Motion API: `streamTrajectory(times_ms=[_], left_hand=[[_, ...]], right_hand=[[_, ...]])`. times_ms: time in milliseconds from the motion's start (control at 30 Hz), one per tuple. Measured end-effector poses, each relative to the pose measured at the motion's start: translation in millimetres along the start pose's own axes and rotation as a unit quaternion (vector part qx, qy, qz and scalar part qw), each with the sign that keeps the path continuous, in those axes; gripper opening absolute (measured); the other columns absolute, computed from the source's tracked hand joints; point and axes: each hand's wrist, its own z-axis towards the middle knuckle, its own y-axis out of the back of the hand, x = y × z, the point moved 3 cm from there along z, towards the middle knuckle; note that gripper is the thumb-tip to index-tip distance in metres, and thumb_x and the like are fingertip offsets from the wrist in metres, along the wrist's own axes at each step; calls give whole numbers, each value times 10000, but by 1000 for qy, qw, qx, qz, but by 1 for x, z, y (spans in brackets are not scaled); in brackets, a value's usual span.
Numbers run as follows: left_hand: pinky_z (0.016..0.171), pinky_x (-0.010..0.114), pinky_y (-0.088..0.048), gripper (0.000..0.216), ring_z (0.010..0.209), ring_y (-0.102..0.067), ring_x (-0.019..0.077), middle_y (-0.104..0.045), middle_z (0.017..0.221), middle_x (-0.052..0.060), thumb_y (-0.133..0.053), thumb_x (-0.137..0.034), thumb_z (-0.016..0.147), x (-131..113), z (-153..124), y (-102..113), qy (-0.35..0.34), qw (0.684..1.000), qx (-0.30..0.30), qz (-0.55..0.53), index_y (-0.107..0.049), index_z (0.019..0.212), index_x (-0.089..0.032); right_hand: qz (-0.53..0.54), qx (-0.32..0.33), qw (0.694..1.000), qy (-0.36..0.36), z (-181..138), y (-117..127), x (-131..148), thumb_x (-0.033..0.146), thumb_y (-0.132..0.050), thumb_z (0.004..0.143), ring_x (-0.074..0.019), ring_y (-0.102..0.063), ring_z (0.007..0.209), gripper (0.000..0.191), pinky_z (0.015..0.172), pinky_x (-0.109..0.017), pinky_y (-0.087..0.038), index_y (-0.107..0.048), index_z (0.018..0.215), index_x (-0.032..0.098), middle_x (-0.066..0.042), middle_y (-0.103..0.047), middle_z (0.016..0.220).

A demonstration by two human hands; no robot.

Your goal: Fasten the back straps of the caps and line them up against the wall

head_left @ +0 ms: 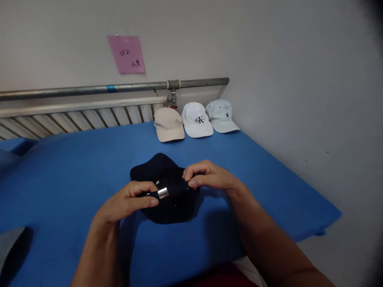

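A dark navy cap [163, 169] lies on the blue sheet [74, 171] in front of me, its back facing me. My left hand [128, 201] pinches the cap's rear strap just left of a silver metal buckle [163, 193]. My right hand [208, 176] pinches the same strap on the buckle's right side. Both hands hold the strap slightly above the cap's body.
Three caps stand in a row at the far edge by the wall: a beige cap [168, 124], a white cap with black letters [196, 119], a pale blue cap [221, 115]. A metal pipe [119, 87] and slatted radiator run behind. A pink note [127, 54] hangs on the wall.
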Motion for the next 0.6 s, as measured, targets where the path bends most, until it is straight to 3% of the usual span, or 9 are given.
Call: streamTrajectory(times_ms=[100,233,333,500,600], left_hand=[[577,196,-352,110,617,-423,78,-536,675,-38,-683,-283,787,0,1,-1,8,1000,18,-6,-677,784,-173],[654,215,-402,202,737,-510,111,-621,848,-6,-670,-310,806,-2,3,-4,21,999,34,20,-687,977,-204],[633,212,-386,150,699,-487,105,-598,769,-11,-633,-309,842,-4,3,-5,-4,999,29,45,-701,902,-189],[586,221,-399,155,640,-508,111,-595,700,5,-647,-300,831,2,-11,6,-82,996,-25,-14,-680,771,-161],[622,267,-461,177,710,-594,166,-664,782,50,-637,-333,833,2,-19,13,-158,985,-26,-61,-693,809,-166]], right_hand=[[24,-15,1000,-11,3,-1,-3,219,-647,721,-83,-483,579,77,587,-231,-359,-656,692,148,31,-568,599],[24,-31,999,-22,4,-5,-3,191,-638,710,-77,-464,555,69,575,-228,-353,-645,656,150,38,-552,567],[25,-49,998,-9,5,-6,-3,211,-644,729,-86,-491,581,73,603,-236,-380,-661,685,156,29,-578,604],[-14,-199,976,83,8,11,-7,204,-557,801,-156,-611,886,164,868,-328,-440,-699,883,199,-18,-686,881],[-128,-207,965,94,13,16,-17,70,-505,742,-178,-578,1073,375,988,-384,-401,-675,1033,236,-31,-666,1101]])
